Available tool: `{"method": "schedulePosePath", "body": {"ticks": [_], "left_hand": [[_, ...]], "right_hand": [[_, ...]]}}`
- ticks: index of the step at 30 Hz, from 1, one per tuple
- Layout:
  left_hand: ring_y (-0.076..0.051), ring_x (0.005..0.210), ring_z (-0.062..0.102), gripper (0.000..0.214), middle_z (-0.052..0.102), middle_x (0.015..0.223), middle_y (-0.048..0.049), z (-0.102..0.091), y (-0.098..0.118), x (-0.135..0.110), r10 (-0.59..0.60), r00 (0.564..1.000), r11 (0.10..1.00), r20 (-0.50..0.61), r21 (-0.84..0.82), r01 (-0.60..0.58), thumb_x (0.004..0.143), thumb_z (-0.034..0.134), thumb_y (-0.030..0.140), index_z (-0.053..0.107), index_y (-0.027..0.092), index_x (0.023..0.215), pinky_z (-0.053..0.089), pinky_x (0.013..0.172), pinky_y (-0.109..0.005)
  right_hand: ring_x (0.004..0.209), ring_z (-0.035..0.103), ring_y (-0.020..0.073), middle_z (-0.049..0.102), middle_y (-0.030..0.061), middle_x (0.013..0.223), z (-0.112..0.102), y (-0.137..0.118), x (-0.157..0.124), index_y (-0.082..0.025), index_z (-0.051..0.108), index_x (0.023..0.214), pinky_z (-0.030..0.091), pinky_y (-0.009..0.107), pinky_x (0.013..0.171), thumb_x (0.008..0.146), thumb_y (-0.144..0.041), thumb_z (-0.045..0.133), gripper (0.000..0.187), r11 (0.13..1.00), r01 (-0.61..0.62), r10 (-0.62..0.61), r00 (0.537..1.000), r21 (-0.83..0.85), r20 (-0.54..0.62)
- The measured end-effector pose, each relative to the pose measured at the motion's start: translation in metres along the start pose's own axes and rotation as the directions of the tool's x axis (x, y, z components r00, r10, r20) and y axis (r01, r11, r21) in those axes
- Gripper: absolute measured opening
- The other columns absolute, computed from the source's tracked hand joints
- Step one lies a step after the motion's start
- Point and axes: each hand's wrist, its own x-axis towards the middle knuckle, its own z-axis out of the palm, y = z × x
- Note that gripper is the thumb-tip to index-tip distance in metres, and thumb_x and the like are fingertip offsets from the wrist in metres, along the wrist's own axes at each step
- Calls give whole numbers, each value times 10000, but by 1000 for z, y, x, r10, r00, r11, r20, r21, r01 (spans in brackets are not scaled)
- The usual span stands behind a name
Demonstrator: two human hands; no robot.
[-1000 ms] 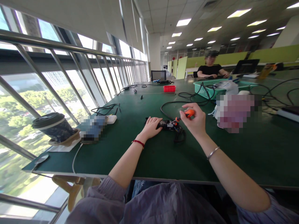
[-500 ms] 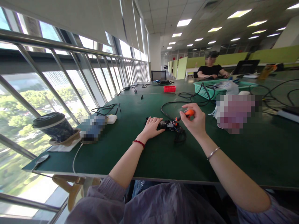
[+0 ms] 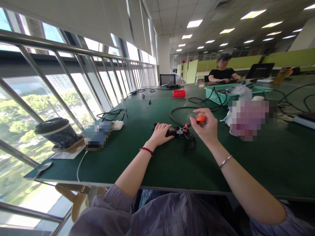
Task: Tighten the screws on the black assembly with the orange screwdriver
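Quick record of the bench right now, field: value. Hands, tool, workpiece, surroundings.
left_hand: left hand resting on black device
right_hand: right hand holding screwdriver
tool: orange-and-black handle, shaft angled down toward device
tip_contact: too small to tell
surface: green table
far_side: red bin, teal basket
left_side: lidded cup
others: one seated person

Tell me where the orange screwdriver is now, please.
In the head view, the orange screwdriver is right of centre, held in the right grip, its shaft slanting left toward the black device.
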Motion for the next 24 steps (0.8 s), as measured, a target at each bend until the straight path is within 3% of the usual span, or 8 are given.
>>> {"method": "schedulePosePath", "body": {"ticks": [5, 12, 15, 20, 24], "left_hand": [[-260, 1295, 427, 561, 527, 1312, -88, 0, 0, 0, 7, 1000, 1000, 1, 4, -7, 855, 583, 463, 452, 207, 1336, 151, 1194, -500], [-263, 1302, 420, 550, 526, 1314, -84, -1, 1, 0, -1, 1000, 1000, 9, -5, 1, 860, 570, 457, 445, 229, 1345, 151, 1193, -507], [-262, 1298, 424, 557, 527, 1311, -87, 0, 1, 0, -3, 1000, 1000, 7, -2, 3, 857, 574, 459, 445, 223, 1345, 154, 1193, -505], [-258, 1293, 427, 557, 532, 1314, -85, -1, 1, 0, 3, 1000, 1000, 5, 7, -3, 857, 584, 459, 454, 210, 1338, 153, 1195, -492], [-259, 1289, 430, 565, 535, 1306, -90, -2, 2, 0, -1, 1000, 1000, 6, 6, 1, 856, 586, 457, 453, 198, 1340, 155, 1195, -491]], "right_hand": [[687, 579, 151, 567, -8, 776, 2, 2, 1, -212, 549, 1025, 508, 302, 680, 741, -204, 607, 291, 996, 82, -81, 996, 38, -22], [505, 493, 111, 509, -48, 592, 0, 0, 0, -224, 569, 826, 415, 240, 493, 767, -320, 644, 135, 999, -17, 16, 1000, -39, -18], [525, 502, 114, 507, -51, 623, 0, 0, 0, -226, 564, 910, 433, 241, 508, 754, -278, 637, 181, 1000, 4, -5, 1000, -12, -20], [721, 590, 152, 583, 7, 831, 2, 2, 0, -216, 549, 1014, 512, 296, 680, 724, -186, 607, 297, 994, 100, -99, 994, 38, -39], [612, 540, 123, 544, -20, 737, 1, 2, 0, -214, 557, 965, 472, 250, 554, 745, -232, 646, 238, 999, 46, -45, 998, 28, -39]]}}
